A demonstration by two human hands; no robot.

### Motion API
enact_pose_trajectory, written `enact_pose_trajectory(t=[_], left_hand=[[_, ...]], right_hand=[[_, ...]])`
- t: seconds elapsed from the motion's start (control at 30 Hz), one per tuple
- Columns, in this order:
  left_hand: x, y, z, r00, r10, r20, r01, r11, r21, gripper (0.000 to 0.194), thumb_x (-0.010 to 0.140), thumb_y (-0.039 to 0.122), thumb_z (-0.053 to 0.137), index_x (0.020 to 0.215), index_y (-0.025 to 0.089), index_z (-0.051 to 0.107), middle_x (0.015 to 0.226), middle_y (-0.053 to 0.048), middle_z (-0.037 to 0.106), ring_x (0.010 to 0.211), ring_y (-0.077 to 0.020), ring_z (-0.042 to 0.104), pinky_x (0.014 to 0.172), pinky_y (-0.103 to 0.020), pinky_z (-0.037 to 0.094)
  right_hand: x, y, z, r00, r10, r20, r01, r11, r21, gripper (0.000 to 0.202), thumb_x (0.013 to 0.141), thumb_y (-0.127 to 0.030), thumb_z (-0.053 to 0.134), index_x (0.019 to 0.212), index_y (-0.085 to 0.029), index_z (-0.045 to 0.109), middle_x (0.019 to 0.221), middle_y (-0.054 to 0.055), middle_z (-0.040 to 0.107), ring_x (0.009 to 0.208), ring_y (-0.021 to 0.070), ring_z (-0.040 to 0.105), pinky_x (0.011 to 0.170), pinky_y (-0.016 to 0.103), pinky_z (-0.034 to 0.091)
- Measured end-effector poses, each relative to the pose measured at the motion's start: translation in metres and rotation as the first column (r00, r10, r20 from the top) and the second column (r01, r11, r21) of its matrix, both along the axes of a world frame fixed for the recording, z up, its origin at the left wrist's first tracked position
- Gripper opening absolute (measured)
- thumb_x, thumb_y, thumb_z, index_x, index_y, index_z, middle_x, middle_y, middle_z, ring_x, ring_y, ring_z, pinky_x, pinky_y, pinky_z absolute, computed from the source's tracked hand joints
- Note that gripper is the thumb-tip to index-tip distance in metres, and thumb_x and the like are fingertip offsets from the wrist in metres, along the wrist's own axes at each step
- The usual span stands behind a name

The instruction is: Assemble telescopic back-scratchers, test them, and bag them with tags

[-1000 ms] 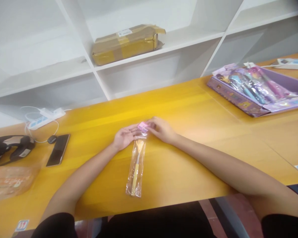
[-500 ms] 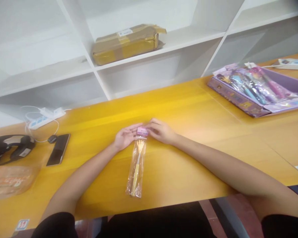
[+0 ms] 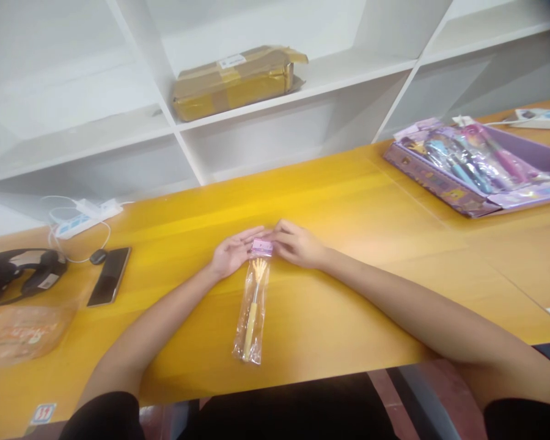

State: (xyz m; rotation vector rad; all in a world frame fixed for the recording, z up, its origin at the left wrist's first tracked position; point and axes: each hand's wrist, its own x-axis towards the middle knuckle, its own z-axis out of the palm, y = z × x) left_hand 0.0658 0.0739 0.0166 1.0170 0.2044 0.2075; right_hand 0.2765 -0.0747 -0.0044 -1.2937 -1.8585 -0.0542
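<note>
A back scratcher with a yellow handle, a thin metal rod and a hand-shaped head lies on the table in a clear plastic bag. Its purple header card is at the far end, between my hands. My left hand rests palm up at the card's left side, fingers stretched out and partly behind the card. From the right, my right hand has curled fingers pinching the card's upper right edge. The exact fingertip contact is small and partly hidden.
A purple display box of bagged scratchers stands at the right. At the left are a phone, a power strip, a black headset and an orange plastic bag. Behind, white shelves hold a taped carton.
The header card has shifted slightly toward me and its printed face shows a little more. Both hands stay almost in place, and the bagged back scratcher lies where it was.
</note>
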Motion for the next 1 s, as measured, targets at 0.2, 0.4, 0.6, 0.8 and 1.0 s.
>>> enact_pose_trajectory(t=[0.2, 0.4, 0.6, 0.8, 1.0], left_hand=[[0.000, -0.001, 0.001, 1.000, 0.004, 0.002, -0.004, 1.000, 0.009, 0.066, 0.082, 0.034, 0.060, 0.144, 0.011, 0.067, 0.154, -0.020, 0.063, 0.141, -0.0400, 0.058, 0.117, -0.060, 0.044], [0.001, -0.001, 0.002, 0.997, -0.071, 0.040, 0.069, 0.997, 0.045, 0.066, 0.083, 0.035, 0.062, 0.146, 0.015, 0.068, 0.157, -0.018, 0.060, 0.146, -0.0393, 0.055, 0.118, -0.058, 0.045], [0.002, -0.004, -0.001, 1.000, -0.026, 0.006, 0.025, 0.993, 0.113, 0.061, 0.087, 0.029, 0.074, 0.147, 0.026, 0.066, 0.160, -0.012, 0.058, 0.140, -0.0360, 0.061, 0.114, -0.054, 0.050], [0.002, -0.008, -0.007, 0.988, 0.036, -0.152, 0.018, 0.943, 0.334, 0.079, 0.091, 0.039, 0.084, 0.161, 0.025, 0.049, 0.135, -0.017, 0.075, 0.117, -0.0311, 0.076, 0.104, -0.045, 0.054], [0.004, -0.009, -0.004, 0.987, 0.049, -0.150, 0.026, 0.887, 0.461, 0.049, 0.094, 0.047, 0.080, 0.131, 0.015, 0.075, 0.127, -0.016, 0.079, 0.120, -0.0288, 0.075, 0.111, -0.042, 0.052]], right_hand=[[-0.001, -0.001, 0.001, 0.997, -0.060, -0.038, 0.059, 0.998, -0.037, 0.032, 0.104, -0.027, 0.060, 0.135, -0.028, 0.067, 0.107, 0.009, 0.060, 0.089, 0.0217, 0.063, 0.076, 0.037, 0.058], [0.001, 0.006, -0.002, 0.962, -0.128, -0.241, 0.099, 0.987, -0.130, 0.033, 0.102, -0.039, 0.070, 0.131, -0.024, 0.065, 0.107, 0.008, 0.066, 0.078, 0.0180, 0.063, 0.072, 0.034, 0.056], [0.003, 0.008, -0.003, 0.923, -0.133, -0.362, 0.095, 0.988, -0.121, 0.020, 0.102, -0.036, 0.071, 0.116, -0.022, 0.075, 0.088, 0.003, 0.071, 0.068, 0.0141, 0.060, 0.067, 0.029, 0.051], [0.000, 0.003, 0.006, 0.930, -0.131, -0.344, 0.140, 0.990, 0.001, 0.018, 0.105, -0.035, 0.067, 0.111, -0.022, 0.079, 0.094, 0.006, 0.070, 0.074, 0.0156, 0.062, 0.069, 0.031, 0.053], [-0.002, 0.001, 0.003, 0.996, -0.026, -0.091, 0.036, 0.993, 0.116, 0.017, 0.106, -0.031, 0.067, 0.111, -0.021, 0.079, 0.093, 0.007, 0.067, 0.081, 0.0161, 0.065, 0.071, 0.030, 0.054]])
